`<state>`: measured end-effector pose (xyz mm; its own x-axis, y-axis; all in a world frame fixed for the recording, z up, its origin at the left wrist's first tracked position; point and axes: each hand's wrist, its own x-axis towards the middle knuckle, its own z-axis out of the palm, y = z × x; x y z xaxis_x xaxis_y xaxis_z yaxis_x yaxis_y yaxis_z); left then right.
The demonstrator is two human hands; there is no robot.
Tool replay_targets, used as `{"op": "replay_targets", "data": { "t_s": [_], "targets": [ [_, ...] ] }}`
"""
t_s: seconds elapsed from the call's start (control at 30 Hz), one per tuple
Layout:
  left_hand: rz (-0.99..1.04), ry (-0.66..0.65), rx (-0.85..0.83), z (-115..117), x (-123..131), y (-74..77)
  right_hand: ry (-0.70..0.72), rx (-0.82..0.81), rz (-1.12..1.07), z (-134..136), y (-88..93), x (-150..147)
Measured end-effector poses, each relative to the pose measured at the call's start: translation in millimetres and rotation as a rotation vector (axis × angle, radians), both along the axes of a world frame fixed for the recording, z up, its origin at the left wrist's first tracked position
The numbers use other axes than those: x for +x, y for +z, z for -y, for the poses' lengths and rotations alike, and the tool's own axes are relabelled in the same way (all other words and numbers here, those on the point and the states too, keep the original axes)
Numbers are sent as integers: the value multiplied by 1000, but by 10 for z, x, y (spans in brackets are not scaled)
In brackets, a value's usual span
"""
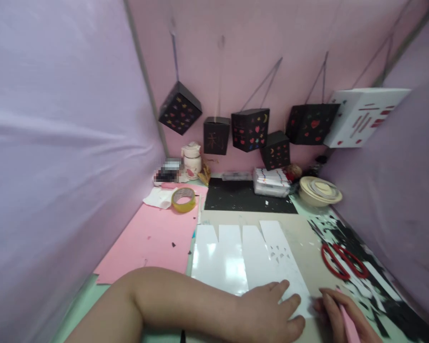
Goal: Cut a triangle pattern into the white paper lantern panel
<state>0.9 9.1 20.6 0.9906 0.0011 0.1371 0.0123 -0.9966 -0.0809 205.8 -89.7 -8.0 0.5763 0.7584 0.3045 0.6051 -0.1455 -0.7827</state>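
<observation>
A white glossy sheet of card (pixel 223 262) with slits between its flaps lies in front of me. Small cut shapes show on its right-hand flap. My left hand (pixel 271 309) rests on the lower right of this card, fingers spread and holding nothing. To the right of it, by the card's edge, my right hand (pixel 338 309) is closed around a slim pink pen-like tool (pixel 349 326). The tool's tip is hidden, so I cannot tell whether it is a pen or a craft knife.
Red-handled scissors (pixel 345 261) lie right among black and white paper scraps (pixel 372 286). Pink paper (pixel 160 233) with a yellow tape roll (pixel 183 200) is left. Black card (pixel 232 195), a box of white packets (pixel 271 183) and bowls (pixel 320 190) stand behind; decorated boxes (pixel 250 129) hang above.
</observation>
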Motion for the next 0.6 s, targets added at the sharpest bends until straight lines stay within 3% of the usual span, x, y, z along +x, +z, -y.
{"op": "replay_targets", "data": {
  "t_s": [0.1,0.2,0.43,0.6],
  "targets": [
    [-58,-116,-96,-14,-50,76,-59,-4,-157,-15,213,-132],
    [-121,-241,-186,-35,-42,141,-21,38,-365,-63,337,-197],
    [-257,-447,-303,-11,102,205,110,242,-548,-14,273,-22],
    [-280,-409,-305,-219,93,232,28,168,-523,-11,273,11]
  ]
}}
